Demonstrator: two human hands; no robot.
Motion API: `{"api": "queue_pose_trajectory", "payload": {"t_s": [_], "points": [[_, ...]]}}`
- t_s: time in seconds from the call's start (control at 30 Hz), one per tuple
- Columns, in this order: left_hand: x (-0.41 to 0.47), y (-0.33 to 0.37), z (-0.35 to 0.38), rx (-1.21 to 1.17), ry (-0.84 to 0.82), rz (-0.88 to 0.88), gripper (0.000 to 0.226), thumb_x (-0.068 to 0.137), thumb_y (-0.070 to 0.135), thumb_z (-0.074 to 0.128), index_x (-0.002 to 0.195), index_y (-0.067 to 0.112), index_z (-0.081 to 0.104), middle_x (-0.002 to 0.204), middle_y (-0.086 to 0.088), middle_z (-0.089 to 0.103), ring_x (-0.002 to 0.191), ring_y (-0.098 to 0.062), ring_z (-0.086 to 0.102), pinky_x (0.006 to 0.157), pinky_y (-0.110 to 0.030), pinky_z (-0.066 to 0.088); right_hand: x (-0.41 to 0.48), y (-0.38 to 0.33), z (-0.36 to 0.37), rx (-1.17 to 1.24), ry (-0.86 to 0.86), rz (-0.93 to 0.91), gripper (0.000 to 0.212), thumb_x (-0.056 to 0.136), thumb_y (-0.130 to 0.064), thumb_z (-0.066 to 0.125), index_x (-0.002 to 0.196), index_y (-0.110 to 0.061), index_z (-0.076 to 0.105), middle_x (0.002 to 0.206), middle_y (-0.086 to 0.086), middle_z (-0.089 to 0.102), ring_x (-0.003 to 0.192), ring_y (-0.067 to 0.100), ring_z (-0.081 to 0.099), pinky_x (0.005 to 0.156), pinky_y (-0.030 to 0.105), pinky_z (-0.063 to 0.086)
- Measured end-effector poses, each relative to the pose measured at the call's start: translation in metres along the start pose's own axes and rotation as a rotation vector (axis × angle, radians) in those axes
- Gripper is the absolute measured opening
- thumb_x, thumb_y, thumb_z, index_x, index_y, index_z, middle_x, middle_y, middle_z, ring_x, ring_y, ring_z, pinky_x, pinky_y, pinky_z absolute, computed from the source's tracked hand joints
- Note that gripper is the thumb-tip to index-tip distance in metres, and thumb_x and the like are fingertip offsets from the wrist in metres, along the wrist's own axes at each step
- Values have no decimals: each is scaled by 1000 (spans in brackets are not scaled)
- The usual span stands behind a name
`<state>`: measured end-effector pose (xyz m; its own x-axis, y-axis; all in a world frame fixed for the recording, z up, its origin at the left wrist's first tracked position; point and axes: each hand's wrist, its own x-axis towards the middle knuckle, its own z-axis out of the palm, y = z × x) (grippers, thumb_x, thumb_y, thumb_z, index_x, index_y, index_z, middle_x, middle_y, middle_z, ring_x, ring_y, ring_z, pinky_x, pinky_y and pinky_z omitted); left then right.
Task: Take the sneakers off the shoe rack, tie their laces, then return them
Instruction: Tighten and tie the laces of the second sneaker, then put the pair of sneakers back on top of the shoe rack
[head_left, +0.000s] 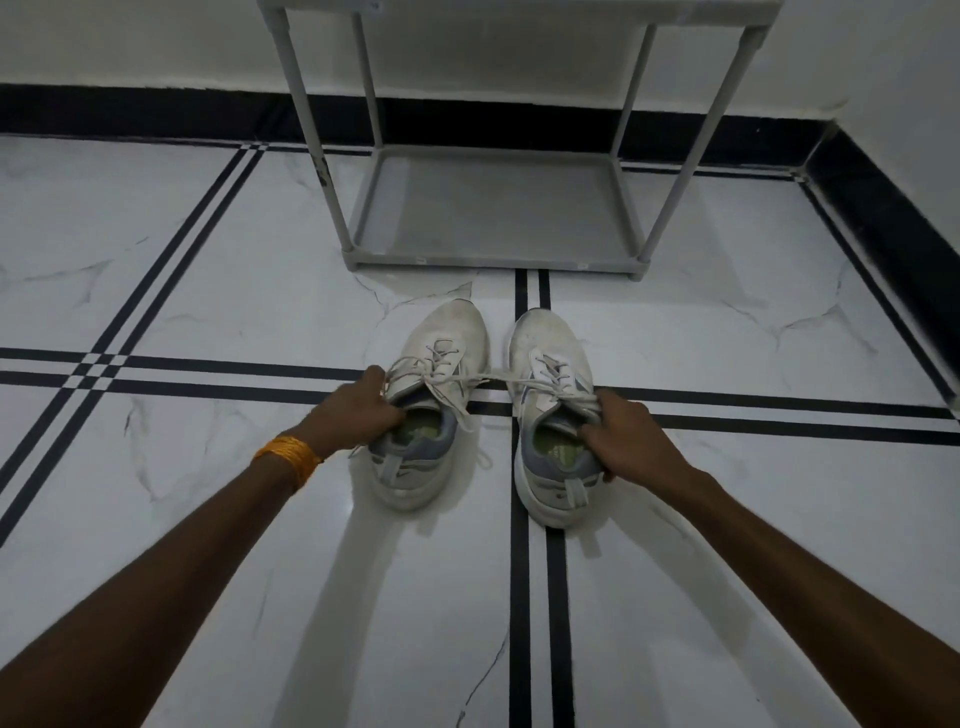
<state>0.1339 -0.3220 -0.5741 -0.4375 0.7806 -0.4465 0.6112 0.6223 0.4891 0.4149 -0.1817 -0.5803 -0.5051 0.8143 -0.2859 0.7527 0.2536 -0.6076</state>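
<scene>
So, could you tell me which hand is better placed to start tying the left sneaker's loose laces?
Left, probably. The left hand already grips the left sneaker at its collar, beside the loose laces; the right hand is occupied gripping the right sneaker.

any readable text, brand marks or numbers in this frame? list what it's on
None readable.
Left sneaker heel: dark mark, too small to read.
Right sneaker insole: pale print, blurred.
Shoe rack: small pale spots on the front rail, illegible.
</scene>
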Motion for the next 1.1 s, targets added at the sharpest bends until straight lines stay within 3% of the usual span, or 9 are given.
{"api": "queue_pose_trajectory", "payload": {"t_s": [0.1, 0.23, 0.3, 0.43, 0.63, 0.73, 0.83, 0.93, 1.1], "points": [[4, 8, 18, -103, 84, 68, 27, 88, 21, 57, 111, 10, 46, 100, -13, 62, 84, -27, 57, 61, -30, 42, 4, -5, 14, -39, 107, -132, 19, 92, -15, 51, 106, -3, 55, 98, 16, 64, 77, 31, 64, 65, 45, 58], [-1, 21, 40, -186, 197, 184, 20, 91, 13, 50, 110, 7, 46, 96, -12, 61, 83, -31, 58, 64, -32, 40, -2, 3, 18, -51, 207, -223, 25, 92, -14, 45, 111, -2, 55, 99, 12, 62, 88, 28, 60, 73, 27, 42], [-11, 30, 47, -213, 230, 251, 26, 91, 12, 48, 117, 9, 45, 102, -9, 62, 85, -27, 59, 70, -31, 45, -9, 4, 9, -62, 183, -223, 39, 89, -20, 40, 121, -2, 53, 109, 13, 63, 96, 28, 60, 80, 29, 46], [-39, 62, 31, -290, 270, 254, 30, 94, 12, 47, 123, 4, 44, 107, -9, 63, 84, -19, 56, 65, -11, 38, -31, -11, -23, -12, 169, -239, 44, 88, -17, 39, 128, -3, 50, 115, 13, 63, 101, 27, 59, 89, 35, 50], [-99, 124, -49, -339, 271, 261, 43, 93, 24, 43, 132, 6, 40, 114, -10, 64, 91, -20, 60, 71, -12, 44, -73, -79, -108, 37, 181, -215, 42, 87, -17, 38, 124, -1, 50, 110, 13, 62, 95, 25, 58, 83, 32, 46], [-134, 163, -102, -355, 281, 281, 46, 90, 26, 41, 133, 9, 39, 119, -8, 63, 98, -21, 62, 80, -21, 50, -97, -122, -169, 61, 169, -209, 41, 89, -19, 38, 126, -4, 49, 109, 10, 61, 95, 24, 58, 83, 38, 50], [-161, 203, -156, -373, 273, 285, 45, 91, 24, 41, 134, 11, 39, 118, -4, 63, 97, -17, 62, 77, -14, 48, -112, -165, -229, 96, 161, -202, 44, 88, -23, 35, 125, -5, 49, 108, 8, 60, 95, 23, 58, 82, 41, 50], [-179, 251, -223, -370, 279, 278, 47, 90, 24, 41, 135, 13, 37, 117, -6, 65, 97, -23, 64, 79, -27, 51, -114, -215, -296, 119, 172, -169, 45, 88, -25, 34, 126, -6, 49, 109, 7, 61, 96, 22, 59, 84, 41, 51], [-170, 315, -313, -307, 319, 290, 48, 91, 17, 44, 138, 11, 34, 110, -12, 67, 86, -28, 64, 72, -31, 50, -80, -278, -380, 122, 180, -127, 44, 87, -25, 35, 127, -11, 48, 110, 5, 62, 97, 23, 60, 85, 45, 51]]}}
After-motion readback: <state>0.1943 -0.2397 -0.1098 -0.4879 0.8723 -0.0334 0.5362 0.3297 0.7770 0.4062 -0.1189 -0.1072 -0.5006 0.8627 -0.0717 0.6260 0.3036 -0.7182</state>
